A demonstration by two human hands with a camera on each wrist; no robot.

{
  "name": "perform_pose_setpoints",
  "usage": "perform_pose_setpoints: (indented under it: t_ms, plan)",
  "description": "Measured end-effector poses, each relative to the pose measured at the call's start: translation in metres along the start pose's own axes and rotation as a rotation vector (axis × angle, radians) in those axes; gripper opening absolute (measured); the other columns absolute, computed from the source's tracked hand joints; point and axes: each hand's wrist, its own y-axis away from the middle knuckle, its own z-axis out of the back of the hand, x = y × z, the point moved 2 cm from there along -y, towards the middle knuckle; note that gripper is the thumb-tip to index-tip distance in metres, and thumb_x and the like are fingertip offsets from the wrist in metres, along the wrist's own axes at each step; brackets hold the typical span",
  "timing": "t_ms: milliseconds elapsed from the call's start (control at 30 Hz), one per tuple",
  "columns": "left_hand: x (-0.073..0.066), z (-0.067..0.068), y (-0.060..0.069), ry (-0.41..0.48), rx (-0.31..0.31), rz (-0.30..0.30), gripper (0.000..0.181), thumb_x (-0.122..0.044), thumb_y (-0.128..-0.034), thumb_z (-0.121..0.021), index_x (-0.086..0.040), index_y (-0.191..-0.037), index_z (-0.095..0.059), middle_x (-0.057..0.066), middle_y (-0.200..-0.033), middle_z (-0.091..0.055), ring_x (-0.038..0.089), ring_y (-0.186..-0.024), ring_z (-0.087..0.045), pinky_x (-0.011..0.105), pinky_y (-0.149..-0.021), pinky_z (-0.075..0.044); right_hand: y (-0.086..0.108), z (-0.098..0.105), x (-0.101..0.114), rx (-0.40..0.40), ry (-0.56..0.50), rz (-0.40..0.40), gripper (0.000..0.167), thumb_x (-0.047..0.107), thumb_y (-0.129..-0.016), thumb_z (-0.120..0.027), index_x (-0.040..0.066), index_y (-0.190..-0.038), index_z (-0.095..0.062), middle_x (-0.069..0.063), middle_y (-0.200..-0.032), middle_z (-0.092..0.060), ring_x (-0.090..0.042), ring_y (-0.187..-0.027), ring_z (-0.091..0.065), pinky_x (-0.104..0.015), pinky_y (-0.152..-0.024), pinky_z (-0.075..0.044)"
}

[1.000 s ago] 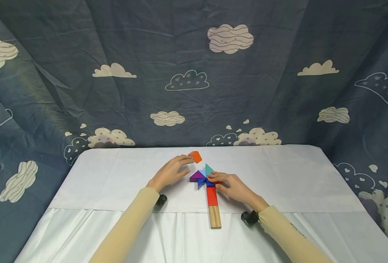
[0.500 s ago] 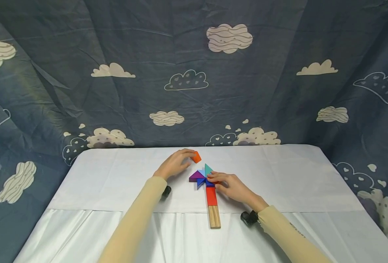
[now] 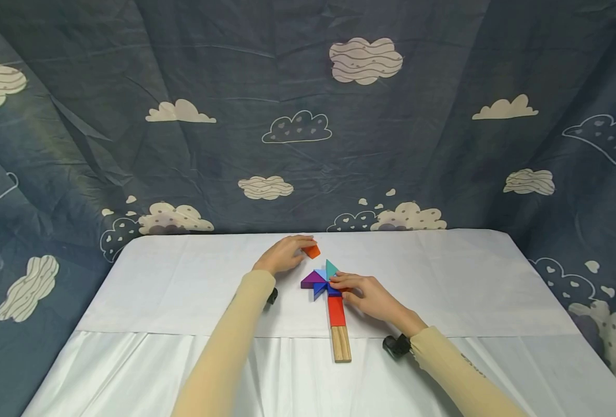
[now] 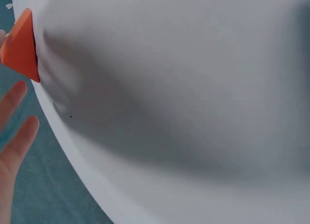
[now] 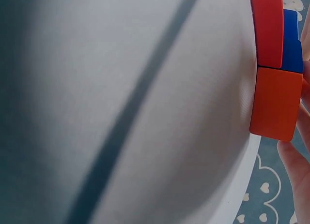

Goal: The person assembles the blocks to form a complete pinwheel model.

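Note:
At the far side of the table, my left hand (image 3: 281,255) reaches over a loose orange block (image 3: 313,251). The left wrist view shows a fingertip against that block (image 4: 22,50), with two other fingertips apart from it. My right hand (image 3: 367,295) holds another orange block (image 5: 276,103) between thumb and fingers at the right of a pinwheel layout. This layout has a teal triangle (image 3: 331,269), a purple triangle (image 3: 313,279), a light blue piece (image 3: 320,273) and dark blue pieces (image 3: 319,291). Below them run a red block (image 3: 336,313) and a bare wood block (image 3: 341,344).
A white cloth (image 3: 443,278) covers the table. Behind it hangs a dark curtain (image 3: 417,156) with printed clouds. The layout stands close below the loose orange block, between the two hands.
My left hand has moved right and slightly farther back, and its fingers now cover part of the loose orange block. The right hand and the layout have stayed in place.

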Motion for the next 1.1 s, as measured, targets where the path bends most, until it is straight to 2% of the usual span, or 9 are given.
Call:
perform_pose_setpoints:
  t_ms: [300, 667, 767, 933, 1100]
  plan:
    - [0.001, 0.000, -0.008, -0.037, 0.044, 0.038, 0.043, 0.004, -0.0921, -0.052, -0.008, -0.133, -0.058, 0.005, -0.140, -0.051, 0.021, -0.130, -0.043, 0.034, -0.108, -0.030, -0.001, 0.000, 0.001, -0.004, 0.002, -0.012, 0.034, 0.002, -0.091, -0.059, 0.007, -0.124, -0.065, -0.006, -0.132, -0.057, -0.028, -0.132, -0.041, -0.051, -0.104, -0.032]
    - [0.006, 0.000, -0.002, -0.080, 0.000, 0.053, 0.037, 0.003, -0.0895, -0.058, -0.011, -0.123, -0.066, 0.003, -0.126, -0.059, 0.020, -0.117, -0.053, 0.033, -0.103, -0.037, -0.001, 0.000, 0.001, 0.001, 0.005, -0.013, 0.034, 0.003, -0.091, -0.059, 0.008, -0.125, -0.065, -0.004, -0.133, -0.057, -0.026, -0.132, -0.041, -0.050, -0.105, -0.031]
    - [0.008, -0.001, 0.001, -0.099, -0.015, 0.046, 0.037, 0.001, -0.0894, -0.061, -0.013, -0.122, -0.067, 0.003, -0.127, -0.058, 0.020, -0.118, -0.052, 0.034, -0.103, -0.038, -0.001, 0.001, 0.001, 0.002, 0.006, -0.008, 0.034, 0.002, -0.091, -0.059, 0.007, -0.124, -0.065, -0.004, -0.133, -0.057, -0.027, -0.132, -0.041, -0.051, -0.105, -0.031]
    - [0.009, -0.003, 0.002, -0.096, -0.001, 0.040, 0.037, -0.001, -0.0898, -0.063, -0.016, -0.124, -0.067, 0.002, -0.134, -0.055, 0.021, -0.126, -0.048, 0.033, -0.106, -0.034, -0.001, 0.000, -0.001, 0.002, 0.011, -0.003, 0.034, 0.002, -0.091, -0.059, 0.008, -0.124, -0.065, -0.004, -0.133, -0.057, -0.027, -0.132, -0.041, -0.051, -0.105, -0.031]
    - [0.011, -0.006, 0.002, -0.093, -0.012, 0.032, 0.034, -0.004, -0.0888, -0.067, -0.015, -0.121, -0.069, 0.003, -0.125, -0.060, 0.020, -0.117, -0.053, 0.032, -0.102, -0.038, -0.001, -0.001, -0.001, -0.002, 0.009, 0.007, 0.034, 0.001, -0.091, -0.058, 0.008, -0.124, -0.066, -0.005, -0.133, -0.057, -0.029, -0.131, -0.042, -0.052, -0.104, -0.032]
